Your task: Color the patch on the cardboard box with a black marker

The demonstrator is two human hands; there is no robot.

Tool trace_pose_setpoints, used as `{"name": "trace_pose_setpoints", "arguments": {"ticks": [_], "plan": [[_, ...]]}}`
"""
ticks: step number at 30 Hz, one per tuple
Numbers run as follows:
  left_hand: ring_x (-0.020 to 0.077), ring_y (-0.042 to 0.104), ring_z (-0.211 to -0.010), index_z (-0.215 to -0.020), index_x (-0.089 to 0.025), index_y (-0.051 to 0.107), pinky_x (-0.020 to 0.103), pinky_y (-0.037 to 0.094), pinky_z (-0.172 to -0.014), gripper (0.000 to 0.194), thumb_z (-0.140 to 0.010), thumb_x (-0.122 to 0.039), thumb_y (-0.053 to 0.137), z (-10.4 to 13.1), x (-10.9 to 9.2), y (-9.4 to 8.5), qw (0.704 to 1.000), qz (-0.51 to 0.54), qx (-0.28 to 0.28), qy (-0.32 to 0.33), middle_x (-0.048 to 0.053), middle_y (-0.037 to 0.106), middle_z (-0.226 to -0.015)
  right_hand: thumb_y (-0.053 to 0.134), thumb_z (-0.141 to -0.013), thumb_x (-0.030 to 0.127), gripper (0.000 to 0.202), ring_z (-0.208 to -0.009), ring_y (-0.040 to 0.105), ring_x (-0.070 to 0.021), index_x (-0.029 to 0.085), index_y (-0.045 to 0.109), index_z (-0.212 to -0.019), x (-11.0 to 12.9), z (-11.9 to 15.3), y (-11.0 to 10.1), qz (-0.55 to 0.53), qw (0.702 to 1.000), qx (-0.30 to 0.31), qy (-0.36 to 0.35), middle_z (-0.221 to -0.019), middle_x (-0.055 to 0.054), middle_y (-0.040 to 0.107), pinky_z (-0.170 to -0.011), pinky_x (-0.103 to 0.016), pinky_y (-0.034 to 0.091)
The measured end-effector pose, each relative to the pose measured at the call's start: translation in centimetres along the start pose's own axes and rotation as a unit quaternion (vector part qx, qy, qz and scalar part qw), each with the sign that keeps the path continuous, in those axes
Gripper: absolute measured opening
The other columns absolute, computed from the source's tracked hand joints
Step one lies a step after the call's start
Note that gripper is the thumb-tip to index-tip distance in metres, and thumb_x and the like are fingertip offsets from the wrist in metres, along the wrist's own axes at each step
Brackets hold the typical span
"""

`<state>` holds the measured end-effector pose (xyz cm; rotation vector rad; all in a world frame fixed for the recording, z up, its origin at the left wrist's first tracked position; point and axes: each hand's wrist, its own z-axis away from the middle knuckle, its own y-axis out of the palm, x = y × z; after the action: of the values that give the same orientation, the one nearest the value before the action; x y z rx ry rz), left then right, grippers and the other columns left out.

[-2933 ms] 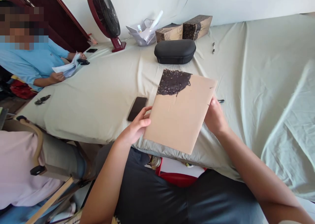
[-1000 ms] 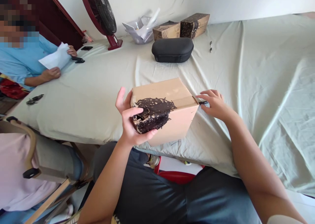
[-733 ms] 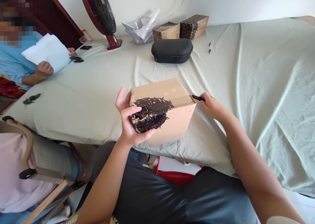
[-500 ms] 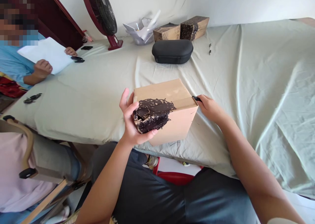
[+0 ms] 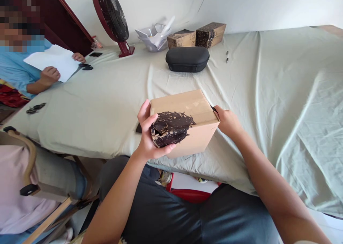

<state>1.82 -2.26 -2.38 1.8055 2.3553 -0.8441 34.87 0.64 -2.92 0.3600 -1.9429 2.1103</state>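
Note:
A cardboard box [image 5: 184, 104] is held tilted at the front edge of the cloth-covered table. Black scribbled strands and a dark patch [image 5: 174, 124] cover its left corner, where a small ragged opening shows. My left hand [image 5: 150, 138] grips that corner, thumb below and fingers on the far side. At the box's right end, my right hand [image 5: 227, 121] is closed round a thin black object [image 5: 213, 109], whose far part is hidden behind the box. A dark flat thing [image 5: 138, 128] shows beside my left hand.
Behind the box lies a black case [image 5: 187, 59]. Two marked cartons [image 5: 210, 34], a plastic basket [image 5: 154, 40] and a fan [image 5: 114, 18] stand along the wall. At the left, a person holds white paper [image 5: 60, 61]; another person sits by a chair [image 5: 32, 154].
The box and both hands have shifted slightly right and down in view. A dark flat thing now shows left of the box.

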Motion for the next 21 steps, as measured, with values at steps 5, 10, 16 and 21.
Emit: {"name": "trace_pose_setpoints", "arguments": {"ticks": [5, 10, 16, 21], "plan": [[0.0445, 0.027, -0.168, -0.162, -0.051, 0.034, 0.073, 0.032, -0.131, 0.110, -0.069, -0.079, 0.084, 0.2, 0.1, -0.1, 1.000, -0.021, 0.004, -0.020, 0.002, 0.018, -0.182, 0.037, -0.108, 0.031, 0.042, -0.085, 0.070, -0.0329, 0.016, 0.053, -0.144, -0.3, -0.3, 0.5, -0.021, 1.000, 0.001, 0.009, -0.106, -0.019, 0.078, -0.066, -0.035, 0.035], [0.0452, 0.024, -0.169, -0.161, -0.054, 0.036, 0.075, 0.031, -0.132, 0.116, -0.061, -0.083, 0.087, 0.2, 0.3, 0.1, 1.000, 0.005, -0.002, -0.016, 0.001, 0.020, -0.181, 0.038, -0.106, 0.026, 0.034, -0.111, 0.069, -0.0368, 0.014, 0.059, -0.131, -0.7, -0.7, 0.9, -0.025, 0.998, -0.040, -0.049, -0.132, -0.025, 0.071, -0.078, -0.038, 0.043], [0.0436, 0.027, -0.169, -0.161, -0.058, 0.035, 0.073, 0.031, -0.133, 0.115, -0.061, -0.074, 0.090, 0.2, 0.4, 0.3, 1.000, -0.003, -0.003, -0.027, -0.003, 0.022, -0.179, 0.036, -0.108, 0.026, 0.030, -0.087, 0.067, -0.0296, 0.017, 0.060, -0.124, 0.2, -0.2, 0.2, 0.002, 1.000, -0.005, 0.002, -0.115, -0.018, 0.075, -0.068, -0.036, 0.035], [0.0463, 0.023, -0.169, -0.160, -0.060, 0.036, 0.076, 0.033, -0.130, 0.118, -0.057, -0.072, 0.094, 0.2, 0.1, 0.2, 1.000, 0.001, 0.004, -0.030, -0.004, 0.020, -0.180, 0.039, -0.104, 0.024, 0.031, -0.082, 0.065, -0.0289, 0.020, 0.060, -0.126, 1.2, 0.9, -1.0, 0.028, 1.000, 0.006, -0.003, -0.101, -0.014, 0.076, -0.064, -0.035, 0.032]]}}
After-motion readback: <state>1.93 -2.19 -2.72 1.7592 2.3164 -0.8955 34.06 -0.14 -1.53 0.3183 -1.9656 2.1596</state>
